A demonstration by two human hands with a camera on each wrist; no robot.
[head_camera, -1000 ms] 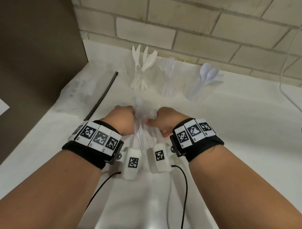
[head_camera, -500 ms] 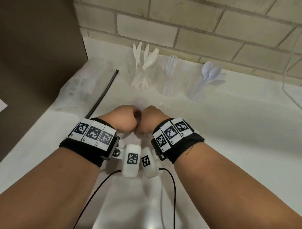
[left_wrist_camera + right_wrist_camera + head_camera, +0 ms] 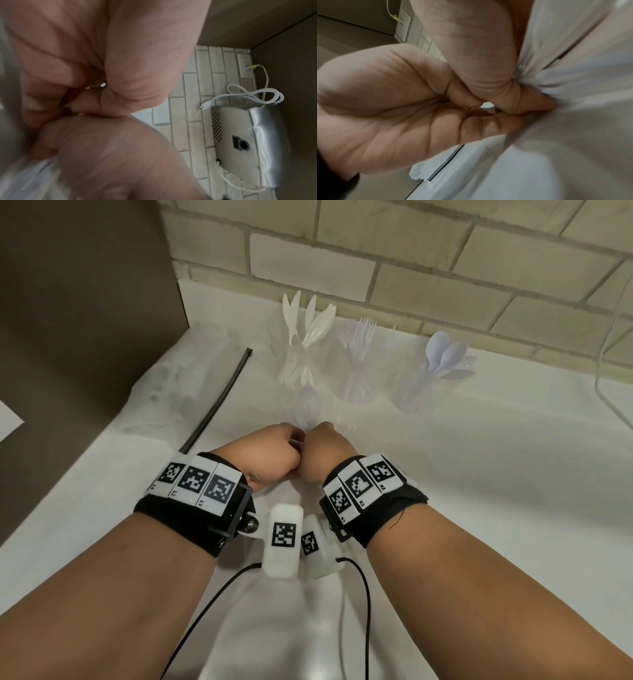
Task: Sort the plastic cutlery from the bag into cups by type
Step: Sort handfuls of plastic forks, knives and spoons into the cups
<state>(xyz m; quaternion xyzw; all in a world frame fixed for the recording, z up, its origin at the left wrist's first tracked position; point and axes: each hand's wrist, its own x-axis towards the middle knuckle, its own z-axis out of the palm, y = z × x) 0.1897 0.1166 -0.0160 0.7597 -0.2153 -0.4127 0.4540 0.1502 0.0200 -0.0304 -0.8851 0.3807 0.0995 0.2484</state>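
Note:
My left hand (image 3: pixel 270 453) and right hand (image 3: pixel 325 450) sit knuckle to knuckle over the white counter (image 3: pixel 479 474). Both are curled tight on a clear plastic bag of white cutlery (image 3: pixel 308 405), which pokes out blurred just beyond them. The right wrist view shows fingers (image 3: pixel 488 94) pinching the bag film (image 3: pixel 565 67). In the left wrist view the bag (image 3: pixel 34 175) is a blur under the curled fingers. Three clear cups stand at the back: knives (image 3: pixel 301 361), forks (image 3: pixel 358 371), spoons (image 3: pixel 421 392).
A black strip (image 3: pixel 219 402) and a crumpled clear bag (image 3: pixel 178 385) lie at the back left beside a brown panel (image 3: pixel 68 302). A white cable (image 3: pixel 603 378) hangs at the right by the brick wall. A steel appliance (image 3: pixel 248 142) shows in the left wrist view.
The two hands have closed in on each other until their knuckles touch. The cutlery that showed between and below the hands is now hidden by them.

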